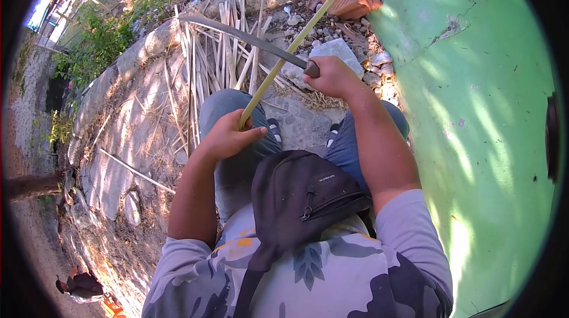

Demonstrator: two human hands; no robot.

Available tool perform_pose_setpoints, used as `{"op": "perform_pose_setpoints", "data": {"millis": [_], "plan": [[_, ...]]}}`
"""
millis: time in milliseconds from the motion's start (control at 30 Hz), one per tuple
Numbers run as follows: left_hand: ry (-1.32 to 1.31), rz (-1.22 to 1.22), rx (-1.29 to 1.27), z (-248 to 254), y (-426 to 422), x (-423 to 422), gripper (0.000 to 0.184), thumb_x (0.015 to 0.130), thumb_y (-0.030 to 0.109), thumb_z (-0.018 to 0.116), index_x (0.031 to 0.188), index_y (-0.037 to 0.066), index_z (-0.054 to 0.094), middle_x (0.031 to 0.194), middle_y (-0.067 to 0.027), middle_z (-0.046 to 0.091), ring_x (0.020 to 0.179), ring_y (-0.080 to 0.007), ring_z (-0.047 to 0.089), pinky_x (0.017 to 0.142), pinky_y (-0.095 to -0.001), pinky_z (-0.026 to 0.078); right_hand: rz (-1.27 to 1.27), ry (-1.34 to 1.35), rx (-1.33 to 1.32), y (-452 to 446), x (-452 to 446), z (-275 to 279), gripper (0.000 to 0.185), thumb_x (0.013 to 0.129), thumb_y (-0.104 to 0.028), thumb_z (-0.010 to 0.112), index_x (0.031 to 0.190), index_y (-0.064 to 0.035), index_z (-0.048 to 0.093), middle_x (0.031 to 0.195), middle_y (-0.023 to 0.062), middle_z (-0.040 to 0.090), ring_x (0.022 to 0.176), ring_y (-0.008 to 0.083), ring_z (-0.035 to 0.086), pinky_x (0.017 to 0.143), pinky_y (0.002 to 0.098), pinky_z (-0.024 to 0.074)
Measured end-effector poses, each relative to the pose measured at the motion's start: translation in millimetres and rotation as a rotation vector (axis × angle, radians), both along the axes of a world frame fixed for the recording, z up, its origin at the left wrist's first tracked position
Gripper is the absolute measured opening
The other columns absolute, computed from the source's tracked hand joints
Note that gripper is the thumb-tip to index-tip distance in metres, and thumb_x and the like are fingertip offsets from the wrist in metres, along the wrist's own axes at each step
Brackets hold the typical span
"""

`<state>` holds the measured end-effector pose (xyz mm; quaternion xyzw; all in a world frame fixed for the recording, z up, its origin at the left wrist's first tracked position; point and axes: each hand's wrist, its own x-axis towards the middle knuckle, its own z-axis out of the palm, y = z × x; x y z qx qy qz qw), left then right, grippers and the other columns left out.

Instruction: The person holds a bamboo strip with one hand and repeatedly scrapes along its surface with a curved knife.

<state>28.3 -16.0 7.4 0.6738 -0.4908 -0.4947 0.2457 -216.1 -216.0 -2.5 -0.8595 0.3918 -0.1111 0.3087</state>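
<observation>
Now, right grip [335, 78] clenched round dark handle [312, 69] of long metal blade [244, 35]; left grip [230, 135] grasping slender yellow-green strip [307, 32]

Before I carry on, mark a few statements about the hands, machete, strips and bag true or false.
1. The right hand grips the machete by its handle. True.
2. The left hand is empty. False: the left hand holds a yellow-green strip.
3. In this view, the machete blade crosses the yellow-green strip. True.
4. The black sling bag lies among the dry strips. False: the black sling bag is against the person's torso.
</observation>
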Motion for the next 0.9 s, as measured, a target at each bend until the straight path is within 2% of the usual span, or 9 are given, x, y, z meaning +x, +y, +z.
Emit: {"op": "perform_pose_setpoints", "data": {"millis": [167,267,367,467,567,667,800,833,900], "plan": [[-0.065,-0.016,0.004,7.1,2.6,-3.5,0.045,0.082,0.040,0.084,0.087,0.005,0.056,0.076,-0.0019,0.055,0.071,-0.0125,0.052,0.062,-0.0307,0.045,0.224,0.172,-0.179,17.8,12.6,16.5,0.021,0.079,-0.027,0.077,0.087,-0.0095,0.068,0.080,0.0132,0.070,0.077,0.0364,0.067,0.071,0.0436,0.0525],[-0.096,-0.053,-0.039,0.1,3.8,-0.6,0.045,0.082,0.039,0.084,0.088,0.004,0.057,0.076,-0.0020,0.056,0.071,-0.0128,0.053,0.063,-0.0308,0.045,0.280,0.178,0.015,-7.7,-1.1,4.1,0.023,0.078,-0.026,0.078,0.087,-0.0076,0.067,0.078,0.0119,0.069,0.072,0.0307,0.067,0.068,0.0415,0.0510],[-0.048,-0.021,-0.059,-3.7,1.1,0.4,0.044,0.082,0.039,0.084,0.088,0.004,0.057,0.076,-0.0019,0.056,0.071,-0.0128,0.054,0.063,-0.0308,0.046,-0.027,0.070,0.332,-33.9,-20.3,-35.8,0.027,0.077,-0.026,0.078,0.096,-0.0080,0.071,0.092,0.0155,0.072,0.086,0.0320,0.070,0.077,0.0403,0.0541],[0.012,0.016,-0.006,1.3,-1.3,1.3,0.043,0.082,0.038,0.084,0.087,0.004,0.058,0.076,-0.0018,0.056,0.071,-0.0129,0.054,0.063,-0.0312,0.046,-0.089,0.057,0.266,-29.3,-17.9,-36.1,0.028,0.078,-0.026,0.078,0.096,-0.0062,0.072,0.091,0.0173,0.072,0.086,0.0325,0.069,0.078,0.0401,0.0539],[0.000,0.004,0.001,-2.6,-4.0,1.2,0.043,0.082,0.038,0.084,0.087,0.004,0.057,0.075,-0.0018,0.056,0.071,-0.0133,0.053,0.063,-0.0320,0.046,0.059,0.065,0.167,-9.2,-8.9,-16.2,0.027,0.078,-0.027,0.078,0.095,-0.0062,0.072,0.091,0.0169,0.072,0.086,0.0326,0.069,0.078,0.0411,0.0539],[-0.081,-0.017,-0.014,-1.7,-1.9,-3.7,0.043,0.082,0.037,0.084,0.087,0.004,0.057,0.075,-0.0018,0.055,0.071,-0.0135,0.053,0.064,-0.0324,0.046,0.270,0.074,-0.033,13.5,1.8,-19.3,0.027,0.080,-0.025,0.078,0.085,-0.0022,0.065,0.073,0.0106,0.065,0.067,0.0218,0.060,0.066,0.0377,0.0483],[-0.078,-0.018,-0.080,-12.0,3.4,1.8,0.045,0.081,0.039,0.085,0.090,0.003,0.058,0.077,-0.0023,0.056,0.071,-0.0140,0.053,0.065,-0.0326,0.047,0.119,0.115,0.215,-9.6,-1.0,-22.1,0.030,0.078,-0.026,0.078,0.098,-0.0047,0.073,0.089,0.0146,0.073,0.086,0.0297,0.070,0.078,0.0403,0.0544],[-0.070,-0.005,-0.065,-10.0,3.8,2.0,0.045,0.081,0.039,0.084,0.091,0.003,0.058,0.078,-0.0022,0.056,0.072,-0.0140,0.053,0.065,-0.0324,0.046,-0.025,0.007,0.375,-19.4,-3.9,-29.1,0.036,0.078,-0.025,0.079,0.104,-0.0013,0.072,0.089,0.0117,0.072,0.085,0.0240,0.069,0.076,0.0373,0.0537],[-0.049,0.015,-0.033,-5.3,3.0,1.2,0.045,0.083,0.040,0.083,0.091,0.003,0.059,0.079,-0.0020,0.057,0.072,-0.0140,0.054,0.066,-0.0320,0.046,-0.086,-0.015,0.435,-30.1,-14.2,-31.7,0.039,0.079,-0.025,0.080,0.107,0.0008,0.070,0.090,0.0102,0.071,0.084,0.0212,0.067,0.074,0.0359,0.0527]]}}
